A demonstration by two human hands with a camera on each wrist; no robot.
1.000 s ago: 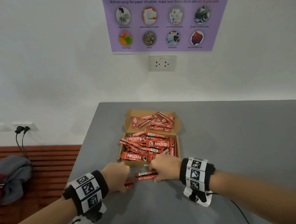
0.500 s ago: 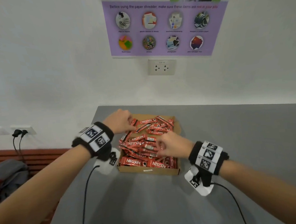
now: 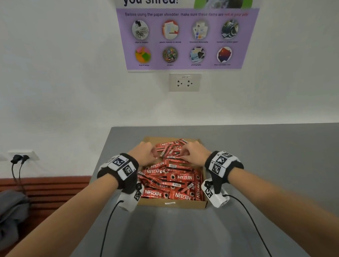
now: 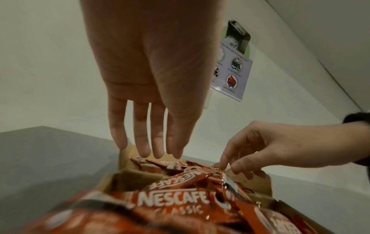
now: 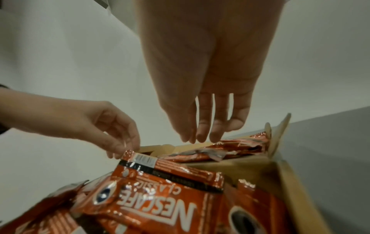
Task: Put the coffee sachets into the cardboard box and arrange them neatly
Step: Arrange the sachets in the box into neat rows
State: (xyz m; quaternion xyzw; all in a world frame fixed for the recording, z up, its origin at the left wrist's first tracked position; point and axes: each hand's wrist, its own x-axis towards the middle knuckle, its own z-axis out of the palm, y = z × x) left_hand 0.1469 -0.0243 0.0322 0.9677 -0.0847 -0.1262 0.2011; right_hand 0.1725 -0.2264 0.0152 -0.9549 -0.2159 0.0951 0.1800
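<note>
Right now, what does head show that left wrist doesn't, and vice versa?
Head only: the whole cardboard box on the grey table, a wall socket, both wristbands, and a bench with a bag at left.

Left wrist only: the left hand from below, fingers straight above the far sachets, and the right hand pinching a sachet end.

Both: red Nescafe sachets piled crisscross in the box, both hands over its far end, and the shredder poster.
</note>
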